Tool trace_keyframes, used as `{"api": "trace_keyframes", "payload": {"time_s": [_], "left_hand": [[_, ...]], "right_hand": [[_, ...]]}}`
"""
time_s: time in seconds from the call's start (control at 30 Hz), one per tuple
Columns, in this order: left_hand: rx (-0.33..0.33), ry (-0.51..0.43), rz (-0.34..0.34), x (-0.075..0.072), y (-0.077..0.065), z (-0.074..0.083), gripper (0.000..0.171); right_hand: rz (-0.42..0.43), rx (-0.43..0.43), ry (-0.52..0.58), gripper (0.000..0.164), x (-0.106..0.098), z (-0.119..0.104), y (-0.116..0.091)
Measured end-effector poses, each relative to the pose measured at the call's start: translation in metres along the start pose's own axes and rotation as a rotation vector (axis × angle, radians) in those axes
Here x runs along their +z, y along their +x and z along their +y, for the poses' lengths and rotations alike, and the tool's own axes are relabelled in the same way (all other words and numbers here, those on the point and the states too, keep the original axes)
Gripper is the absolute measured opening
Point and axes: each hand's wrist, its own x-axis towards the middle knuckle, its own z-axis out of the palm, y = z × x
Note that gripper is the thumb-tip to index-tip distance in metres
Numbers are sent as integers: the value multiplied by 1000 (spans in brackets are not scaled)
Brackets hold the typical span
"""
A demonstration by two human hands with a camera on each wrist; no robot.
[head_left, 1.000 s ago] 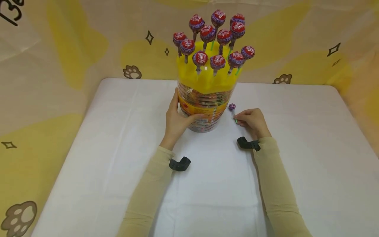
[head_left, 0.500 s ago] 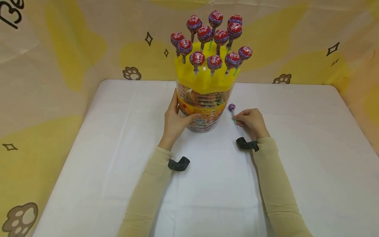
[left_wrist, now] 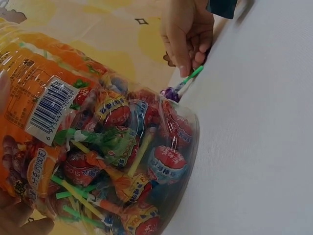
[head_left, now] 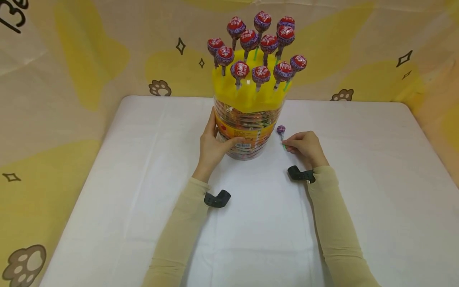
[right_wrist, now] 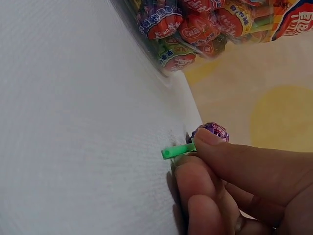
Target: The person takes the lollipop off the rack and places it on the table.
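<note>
A large clear plastic jar (head_left: pixel 251 119) with a yellow top and an orange label stands on the white table. Several red and purple wrapped lollipops (head_left: pixel 261 74) stick up from its top. My left hand (head_left: pixel 212 146) grips the jar's left side, thumb across the front by the barcode and the other fingers partly hidden behind. To the jar's right, my right hand (head_left: pixel 306 145) pinches the green stick of a single purple-wrapped lollipop (head_left: pixel 281 129) between thumb and index finger, low at the table. In the right wrist view the lollipop's head (right_wrist: pixel 217 129) is partly behind the thumb.
Through the jar's wall, more wrapped lollipops (left_wrist: pixel 129 188) with coloured sticks show in the left wrist view. The white tablecloth (head_left: pixel 251 231) spreads around both arms. A yellow patterned backdrop (head_left: pixel 330 52) rises behind the table's back edge.
</note>
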Motion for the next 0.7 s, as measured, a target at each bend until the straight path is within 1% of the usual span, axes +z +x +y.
{"api": "trace_keyframes", "payload": {"time_s": [0.2,0.3,0.37,0.5,0.7], "left_hand": [[-7,1,-6,0,-1,0,100],[-6,3,-3,0,-1,0,100],[-6,5,-3,0,-1,0,100],[-10,11,-5,0,-1,1,99],[-9,17,-8,-1,-1,1,100]], "right_hand": [[-6,-17,68,28,-1,0,-1],[14,-21,116,29,-1,0,-3],[41,-30,154,30,-3,-2,-4],[99,-96,276,25,-5,-10,-8],[166,-254,462,9,-9,-27,-18]]}}
